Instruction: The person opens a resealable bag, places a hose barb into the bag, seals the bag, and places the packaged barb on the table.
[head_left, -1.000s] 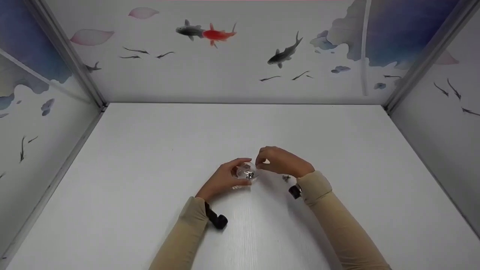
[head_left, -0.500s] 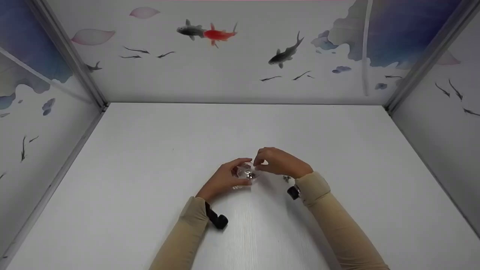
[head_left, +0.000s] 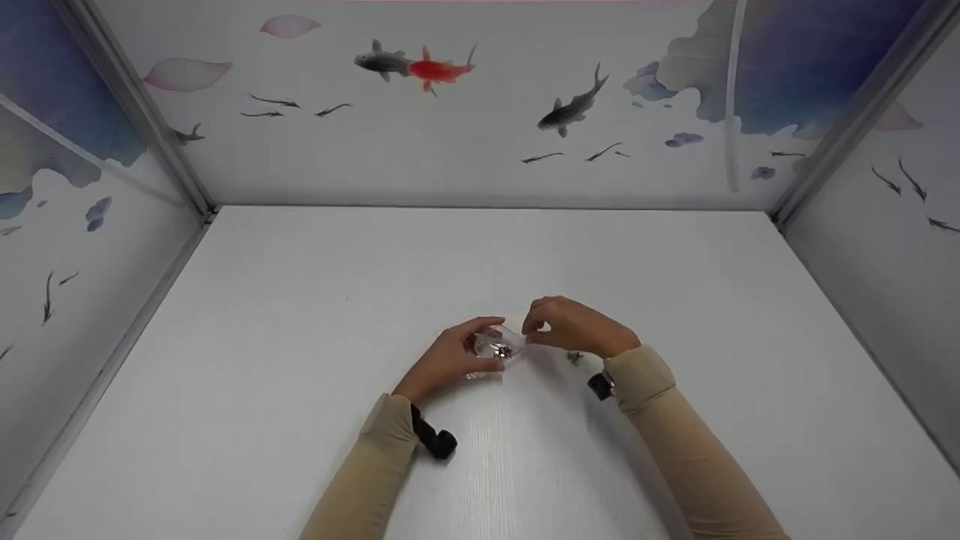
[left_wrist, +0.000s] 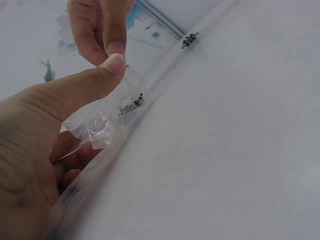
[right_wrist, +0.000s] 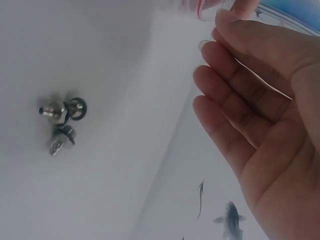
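Observation:
A clear plastic zip bag [head_left: 513, 340] with small metal fittings [left_wrist: 131, 106] inside is between my two hands. My left hand [head_left: 448, 354] grips it from the left, thumb on the near side and fingers behind. At its right end, the thumb and index finger of my right hand [head_left: 581, 328] pinch the bag's edge. The right wrist view shows a red zip line [right_wrist: 200, 9] at those fingertips, while the other fingers are loosely bent. Several loose metal fittings with dark rings [right_wrist: 56, 113] lie on the table below my right wrist.
The white table [head_left: 315, 450] spreads out around both hands. Panels painted with fish [head_left: 570, 112] stand along its back and sides, joined by grey metal posts. A small black camera [head_left: 442, 444] is worn at each wrist.
My right hand moved slightly left to the bag, then back right with its edge, so the bag now stretches further between the hands. My left hand has stayed in place.

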